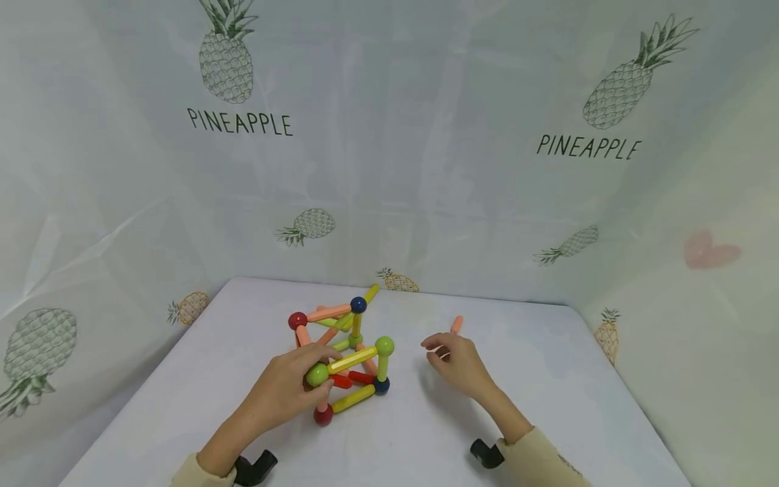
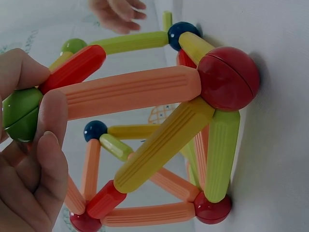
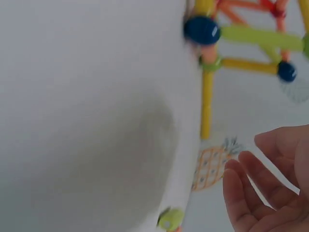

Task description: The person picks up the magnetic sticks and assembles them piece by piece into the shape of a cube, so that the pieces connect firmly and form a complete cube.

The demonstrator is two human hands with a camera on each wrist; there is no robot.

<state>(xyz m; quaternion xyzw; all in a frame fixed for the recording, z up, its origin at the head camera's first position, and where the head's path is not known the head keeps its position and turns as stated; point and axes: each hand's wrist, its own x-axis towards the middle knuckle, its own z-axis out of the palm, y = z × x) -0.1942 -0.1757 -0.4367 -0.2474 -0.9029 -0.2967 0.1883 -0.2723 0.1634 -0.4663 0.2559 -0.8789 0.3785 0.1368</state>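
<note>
Left sleeve point(image 1: 203, 472): cream, plain where it shows, its edge stopping short of the wrist.
Right sleeve point(image 1: 541, 461): the same cream, loose at the edge.
Mark point(image 1: 569, 465): small, dark, on the right sleeve, too small to read.
Left fitting point(image 1: 256, 468): black, stubby, bent like an elbow, beside the left sleeve's edge.
Right fitting point(image 1: 487, 454): black, stubby, round-ended, at the right sleeve's edge.
Left grip point(image 1: 285, 383): bare, thumbnail short and rounded.
Right grip point(image 1: 460, 365): bare, slim-fingered.
</note>
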